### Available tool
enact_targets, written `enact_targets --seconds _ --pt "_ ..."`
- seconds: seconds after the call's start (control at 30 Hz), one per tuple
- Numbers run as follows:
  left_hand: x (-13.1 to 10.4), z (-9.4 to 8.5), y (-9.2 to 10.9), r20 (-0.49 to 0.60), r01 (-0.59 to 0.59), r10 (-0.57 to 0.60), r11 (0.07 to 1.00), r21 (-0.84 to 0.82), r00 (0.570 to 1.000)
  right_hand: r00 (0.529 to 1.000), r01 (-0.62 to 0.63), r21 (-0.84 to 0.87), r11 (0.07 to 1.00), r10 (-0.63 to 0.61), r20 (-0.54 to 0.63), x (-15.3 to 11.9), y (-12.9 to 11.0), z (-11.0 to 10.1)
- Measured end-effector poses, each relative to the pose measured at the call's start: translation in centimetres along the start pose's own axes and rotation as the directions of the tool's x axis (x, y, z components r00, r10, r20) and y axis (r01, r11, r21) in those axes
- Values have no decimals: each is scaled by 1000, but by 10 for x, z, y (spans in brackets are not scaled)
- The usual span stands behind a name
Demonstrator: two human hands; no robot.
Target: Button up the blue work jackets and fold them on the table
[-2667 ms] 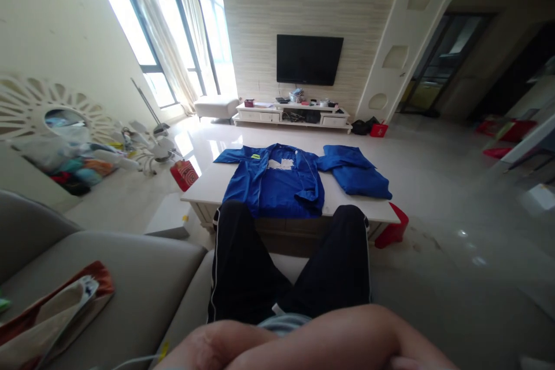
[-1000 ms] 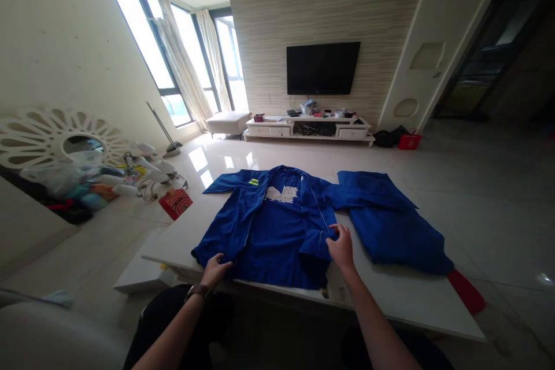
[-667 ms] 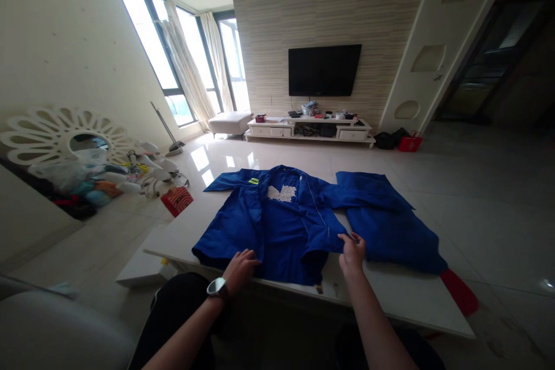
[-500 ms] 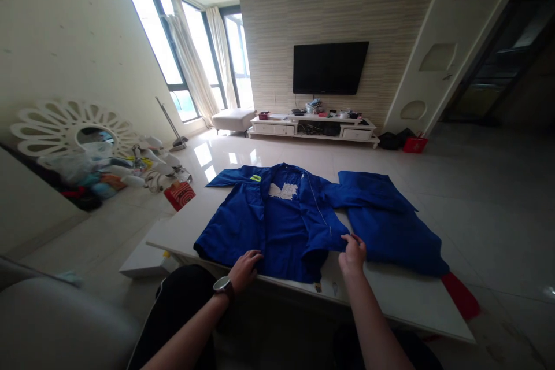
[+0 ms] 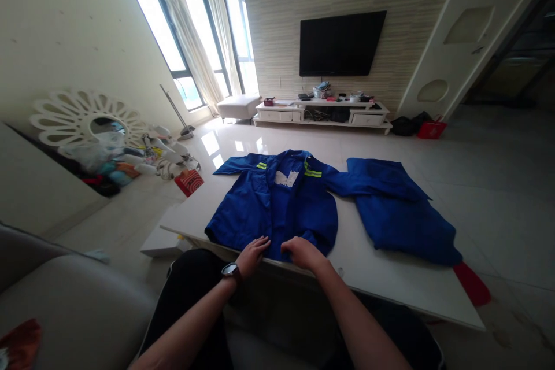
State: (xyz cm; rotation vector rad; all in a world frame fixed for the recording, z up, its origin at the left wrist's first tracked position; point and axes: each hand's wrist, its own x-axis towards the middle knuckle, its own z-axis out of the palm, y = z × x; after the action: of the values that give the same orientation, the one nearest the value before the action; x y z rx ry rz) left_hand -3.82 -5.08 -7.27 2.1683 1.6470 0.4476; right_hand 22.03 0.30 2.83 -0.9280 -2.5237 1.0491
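Note:
A blue jacket (image 5: 243, 208) with yellow-green stripes lies on a white table (image 5: 411, 283), its collar towards the far side and its front partly open. My left hand (image 5: 254, 255) rests flat on the hem of its left panel, fingers stretched out, with a watch on the wrist. Close to it on the right, my right hand (image 5: 302, 252) has its fingers closed on the lower front edge of the jacket's right panel. Beside the jacket, another blue garment (image 5: 403, 225) lies at the right of the table, one jacket sleeve reaching over it.
A red thing (image 5: 473, 284) sticks out under the table's right end. At the left stand a red patterned bag (image 5: 189, 182), a white box (image 5: 161, 240) and a grey sofa (image 5: 87, 300). A television (image 5: 342, 43) hangs over a low cabinet (image 5: 277, 114).
My right hand has moved left, bringing the jacket's right panel inward over the opening. The striped shoulder now shows. My left hand has stayed on the hem. The view has tilted down slightly.

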Motion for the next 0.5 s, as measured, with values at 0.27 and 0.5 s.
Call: enact_targets --seconds 0.27,0.5 --pt "7 -5 4 -80 104 -124 970 -220 989 973 -220 -243 945 229 11 1 15 2" --pt "41 -97 -37 -439 251 -814 548 -798 380 405 -222 579 785 614 -678 5 53 -30"
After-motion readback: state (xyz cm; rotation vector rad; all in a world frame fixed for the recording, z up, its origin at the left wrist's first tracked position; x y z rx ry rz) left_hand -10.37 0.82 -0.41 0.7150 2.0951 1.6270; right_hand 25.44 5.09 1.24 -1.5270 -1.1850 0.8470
